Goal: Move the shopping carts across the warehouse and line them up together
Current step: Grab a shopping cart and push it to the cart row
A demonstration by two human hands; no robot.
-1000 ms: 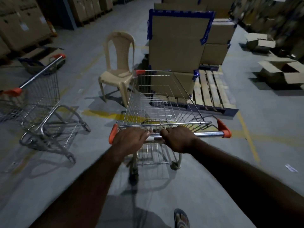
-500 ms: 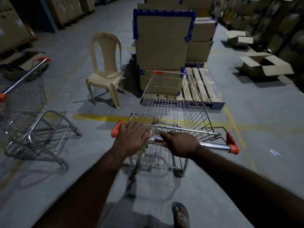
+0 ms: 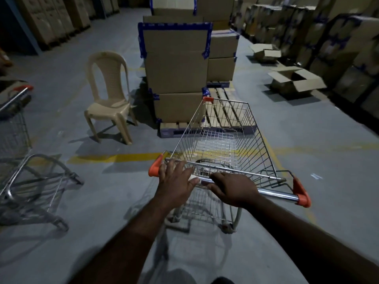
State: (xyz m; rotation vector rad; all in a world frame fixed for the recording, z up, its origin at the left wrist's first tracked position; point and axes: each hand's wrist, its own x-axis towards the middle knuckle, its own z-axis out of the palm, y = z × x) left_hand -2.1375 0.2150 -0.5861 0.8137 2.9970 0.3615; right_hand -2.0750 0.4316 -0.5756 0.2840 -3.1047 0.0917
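Cart: a wire shopping cart (image 3: 225, 140) stands on the grey floor (image 3: 307, 140) straight ahead of the person, its basket empty and its front end pointing towards a wooden pallet (image 3: 220, 93).
Handle: a chrome bar (image 3: 274, 194) with an orange cap at each end, slanting down to the right in the view.
Left hand: the left hand (image 3: 176, 181) lies on top of the handle just beside the left orange cap (image 3: 154, 169), its fingers stretched out and spread over the bar towards the basket's rear wire, not wrapped round it.
Right hand: the right hand (image 3: 233, 189) is clamped on the handle near its middle, fingers curled round the bar, close beside the left hand.
Second cart: another wire cart (image 3: 18, 140) stands at the left edge, partly cut off and blurred, well apart from the held one.
Chair: a beige plastic chair (image 3: 110, 95) stands between the two carts, further back, beside the boxes.
Boxes: a tall stack of cardboard boxes (image 3: 176, 66) with blue corner strips sits on the pallet's left part.
Floor marks: a yellow line (image 3: 114, 158) runs across the floor under the held cart's basket.
Open box: an open cardboard box (image 3: 295, 80) lies on the floor to the right, near dim rows of stacked boxes (image 3: 338, 37).
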